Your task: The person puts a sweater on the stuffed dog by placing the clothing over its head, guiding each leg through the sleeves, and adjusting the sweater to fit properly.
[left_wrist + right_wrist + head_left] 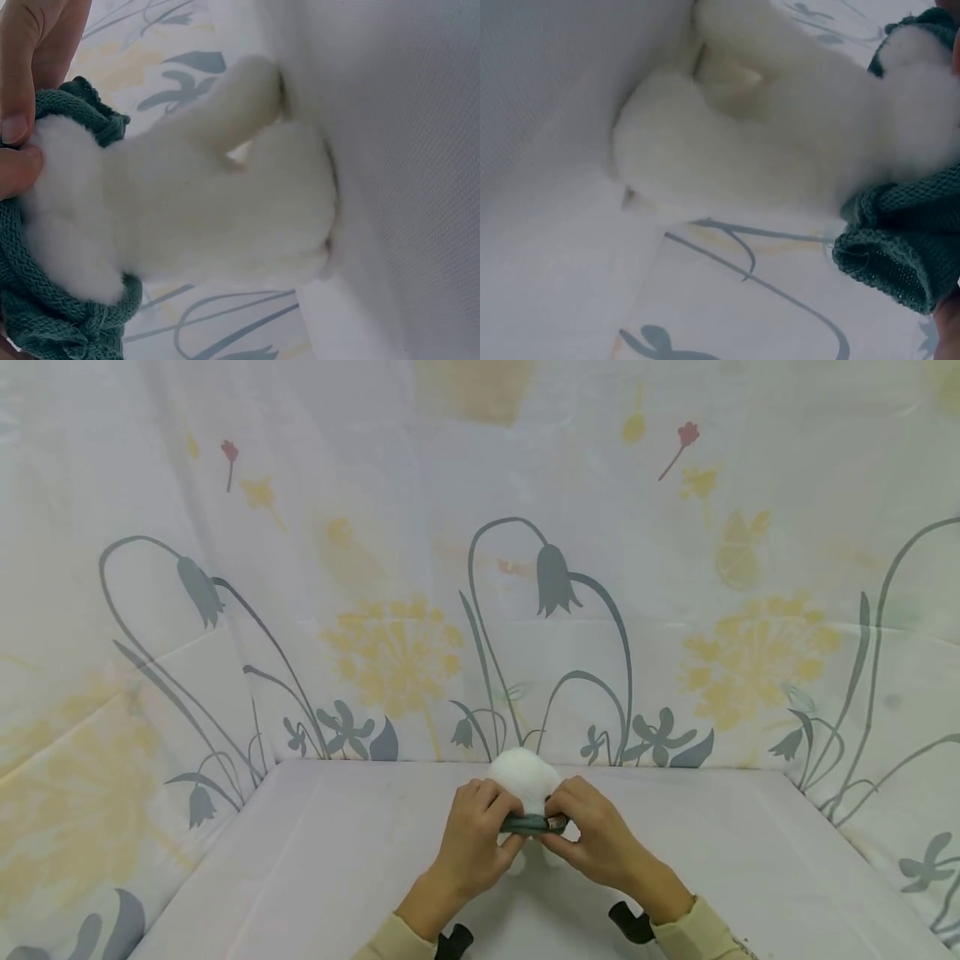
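A white plush toy (522, 774) stands upright on the table, its rounded head above both hands. Around its neck sits a green knitted sweater (528, 824), bunched into a ring. My left hand (480, 831) pinches the knit at the left side, thumb below and fingers above. On the other side, my right hand (592, 831) grips the sweater edge near a small dark patterned patch. In the left wrist view the toy's body and legs (217, 195) are bare below the knit. A sleeve opening (889, 270) hangs loose in the right wrist view.
The white table (300, 843) runs back to a hanging cloth (405, 568) printed with grey and yellow flowers. Similar cloth hangs along the left and right sides. Black wrist mounts (632, 922) show near both sleeves.
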A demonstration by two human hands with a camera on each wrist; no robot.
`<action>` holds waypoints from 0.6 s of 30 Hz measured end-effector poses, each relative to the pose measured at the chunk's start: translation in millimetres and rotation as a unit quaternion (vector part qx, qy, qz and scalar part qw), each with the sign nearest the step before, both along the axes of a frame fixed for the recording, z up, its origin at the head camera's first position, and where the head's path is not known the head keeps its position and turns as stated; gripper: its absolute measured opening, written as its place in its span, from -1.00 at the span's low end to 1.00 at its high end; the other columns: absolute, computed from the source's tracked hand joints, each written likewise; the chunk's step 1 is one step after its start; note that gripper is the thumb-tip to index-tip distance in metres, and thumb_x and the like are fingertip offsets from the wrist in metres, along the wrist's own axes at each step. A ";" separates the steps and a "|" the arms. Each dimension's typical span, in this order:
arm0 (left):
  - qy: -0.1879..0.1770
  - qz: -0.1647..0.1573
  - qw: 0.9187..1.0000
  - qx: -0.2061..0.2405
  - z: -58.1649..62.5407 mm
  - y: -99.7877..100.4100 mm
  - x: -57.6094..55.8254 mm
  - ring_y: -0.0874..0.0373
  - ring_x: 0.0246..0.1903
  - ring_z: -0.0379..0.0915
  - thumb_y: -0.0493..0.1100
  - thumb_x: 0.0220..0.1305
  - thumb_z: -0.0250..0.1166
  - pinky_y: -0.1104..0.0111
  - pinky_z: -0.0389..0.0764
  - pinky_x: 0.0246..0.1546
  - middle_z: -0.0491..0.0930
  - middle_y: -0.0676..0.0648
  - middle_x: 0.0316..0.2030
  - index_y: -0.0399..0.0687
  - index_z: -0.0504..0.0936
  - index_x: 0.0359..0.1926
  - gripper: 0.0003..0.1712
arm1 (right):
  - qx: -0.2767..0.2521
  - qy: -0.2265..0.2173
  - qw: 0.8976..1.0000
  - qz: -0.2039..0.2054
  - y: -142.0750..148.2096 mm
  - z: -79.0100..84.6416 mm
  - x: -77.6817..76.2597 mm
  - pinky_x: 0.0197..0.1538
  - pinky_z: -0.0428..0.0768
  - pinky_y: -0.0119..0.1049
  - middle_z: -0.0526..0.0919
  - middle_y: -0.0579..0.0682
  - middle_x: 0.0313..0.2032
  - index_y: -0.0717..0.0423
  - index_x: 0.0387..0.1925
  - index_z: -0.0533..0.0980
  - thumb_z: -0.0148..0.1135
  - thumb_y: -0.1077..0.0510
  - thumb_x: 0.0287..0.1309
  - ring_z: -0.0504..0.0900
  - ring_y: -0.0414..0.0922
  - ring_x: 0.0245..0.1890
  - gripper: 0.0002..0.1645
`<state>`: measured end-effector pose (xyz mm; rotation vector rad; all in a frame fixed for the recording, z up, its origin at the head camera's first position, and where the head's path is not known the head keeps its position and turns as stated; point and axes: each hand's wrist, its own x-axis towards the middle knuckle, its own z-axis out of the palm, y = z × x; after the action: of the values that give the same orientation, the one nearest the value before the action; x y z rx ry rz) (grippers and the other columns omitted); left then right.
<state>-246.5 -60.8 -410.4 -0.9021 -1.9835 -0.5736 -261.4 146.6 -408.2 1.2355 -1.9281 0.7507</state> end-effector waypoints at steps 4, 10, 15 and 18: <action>0.002 -0.002 1.000 -0.003 -1.2 -0.4 -0.5 0.20 -0.35 0.27 -0.16 -0.13 0.51 0.34 0.33 -0.27 0.34 0.13 -0.38 0.07 0.48 -0.40 -0.66 | 0.005 0.008 1.000 -0.007 -0.7 -1.3 0.4 -0.19 0.35 -0.56 0.41 -0.21 -0.29 -0.02 -0.35 0.48 0.29 -0.03 0.19 0.35 -0.30 -0.30 -0.79; -0.040 -0.043 0.997 0.046 -0.4 -4.0 -1.0 0.21 -0.31 0.27 -0.07 0.05 0.40 0.35 0.35 -0.25 0.35 0.09 -0.35 0.05 0.50 -0.36 -0.78 | -0.033 -0.018 0.999 0.024 1.9 -1.8 0.6 -0.23 0.42 -0.54 0.45 -0.16 -0.26 -0.03 -0.28 0.52 0.23 -0.02 0.24 0.40 -0.28 -0.29 -0.83; -0.063 -0.033 0.992 0.101 2.3 -6.3 -2.0 0.16 -0.25 0.30 -0.17 0.13 0.40 0.35 0.44 -0.22 0.37 0.02 -0.32 -0.03 0.50 -0.36 -0.80 | -0.047 -0.041 0.998 0.007 3.0 -0.4 -0.7 -0.29 0.49 -0.44 0.50 -0.19 -0.27 -0.02 -0.28 0.52 0.24 0.14 0.24 0.44 -0.29 -0.32 -0.96; -0.082 -0.015 0.990 0.109 4.5 -7.6 -2.1 0.12 -0.19 0.32 -0.15 0.04 0.46 0.27 0.48 -0.15 0.36 -0.03 -0.25 -0.10 0.47 -0.25 -0.65 | -0.039 -0.074 0.996 -0.009 4.0 0.0 0.1 -0.27 0.49 -0.43 0.50 -0.17 -0.25 0.01 -0.22 0.50 0.38 0.17 0.09 0.46 -0.27 -0.31 -0.76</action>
<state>-248.5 -68.4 -405.9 -0.7712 -2.0072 -0.8888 -261.3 150.6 -408.2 1.1406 -2.0061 0.9215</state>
